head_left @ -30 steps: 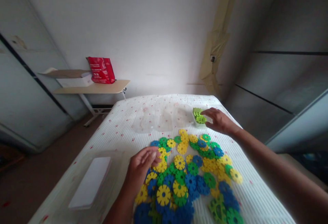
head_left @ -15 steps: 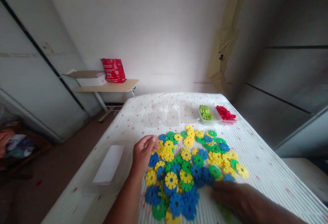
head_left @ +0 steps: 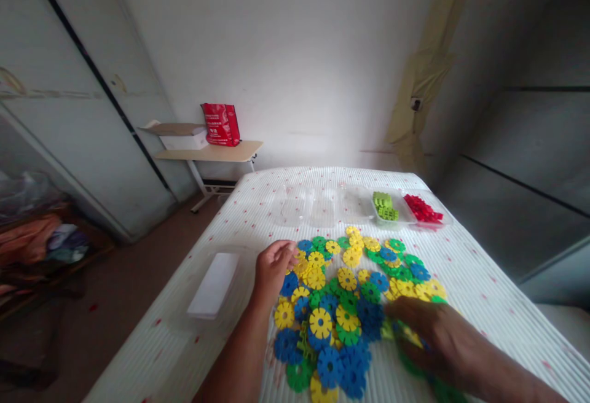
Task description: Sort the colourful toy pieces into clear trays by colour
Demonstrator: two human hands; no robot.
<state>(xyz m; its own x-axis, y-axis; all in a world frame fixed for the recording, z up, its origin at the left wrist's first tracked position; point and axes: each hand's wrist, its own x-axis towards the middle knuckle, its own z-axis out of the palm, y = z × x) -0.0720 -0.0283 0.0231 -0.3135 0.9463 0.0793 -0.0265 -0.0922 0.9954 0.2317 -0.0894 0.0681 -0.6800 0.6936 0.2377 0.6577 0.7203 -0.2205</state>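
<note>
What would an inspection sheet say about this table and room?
Surface: white tablecloth with red flecks.
Job's things: yellow, blue and green flower-shaped discs, spread loosely; light-green pieces and red pieces in clear containers behind.
Clutter: flat white item on clear plastic, left.
Hands: left hand at the discs' left edge, grip unclear; right hand blurred at their right side, grip unclear.
Cables: nothing clearly seen.
Surroundings: side table with white box and red bag; wall socket.

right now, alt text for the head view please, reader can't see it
A left hand and blurred right hand at opposite sides of a heap of yellow, green and blue notched discs on spotted white cloth. Beyond, lime pieces and red pieces sit in clear containers.
</note>
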